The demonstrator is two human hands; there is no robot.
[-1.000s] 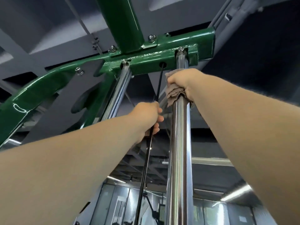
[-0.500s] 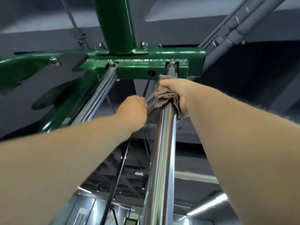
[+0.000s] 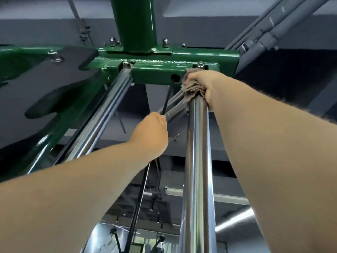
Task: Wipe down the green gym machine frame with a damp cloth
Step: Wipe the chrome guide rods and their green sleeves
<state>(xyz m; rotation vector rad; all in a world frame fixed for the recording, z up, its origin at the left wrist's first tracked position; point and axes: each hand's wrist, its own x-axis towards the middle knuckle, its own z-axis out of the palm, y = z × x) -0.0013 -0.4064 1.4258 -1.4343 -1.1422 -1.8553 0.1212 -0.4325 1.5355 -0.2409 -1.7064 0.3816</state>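
Observation:
I look up at the green machine frame (image 3: 206, 58), whose crossbar runs across the top with a green post rising from its middle. My right hand (image 3: 204, 83) grips a brown cloth (image 3: 190, 92) wrapped round the top of the right chrome guide rod (image 3: 197, 161), just under the crossbar. My left hand (image 3: 152, 132) is lower and to the left, curled round the thin black cable (image 3: 166, 99) that runs up into a hole in the crossbar. Its fingers are hidden behind the hand.
A second chrome guide rod (image 3: 102, 117) slants down to the left beside a green side beam (image 3: 60, 128). Grey ceiling pipes (image 3: 269, 28) run at the upper right. Ceiling lights (image 3: 235, 219) and mirrored panels show below.
My right hand has slid the cloth up the rod to just under the crossbar. My left hand has moved up the cable. The view has tilted further upward.

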